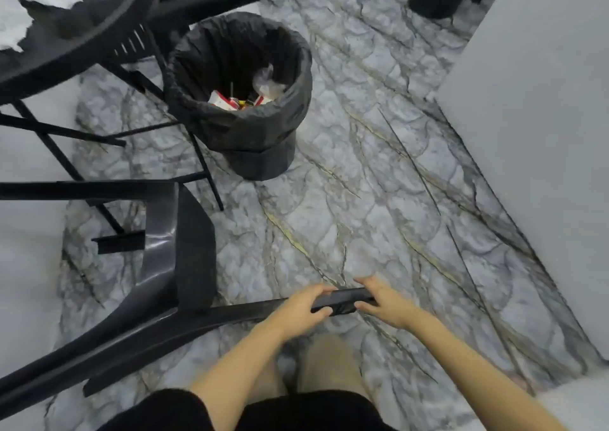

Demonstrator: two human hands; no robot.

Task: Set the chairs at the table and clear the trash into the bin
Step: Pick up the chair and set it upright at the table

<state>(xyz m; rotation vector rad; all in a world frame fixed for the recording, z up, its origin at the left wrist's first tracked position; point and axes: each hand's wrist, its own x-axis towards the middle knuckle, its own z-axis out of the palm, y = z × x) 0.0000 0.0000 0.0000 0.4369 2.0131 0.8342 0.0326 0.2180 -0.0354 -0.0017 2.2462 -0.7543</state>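
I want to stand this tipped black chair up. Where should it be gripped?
Grip the chair at its leg end from above, as the left hand and right hand do: it lies on its side, and that bar juts toward the person.

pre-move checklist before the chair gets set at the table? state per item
1. Left hand closed on the chair bar: ok.
2. Right hand closed on the same bar's end: ok.
3. Chair upright on its legs: not ok, it is tipped with a leg pointing sideways.
4. Floor between chair and bin free of loose items: ok.
5. Room at the table edge: cannot tell, another chair's legs crowd underneath.
6. Tabletop trash cleared: not ok, torn white paper lies on it.
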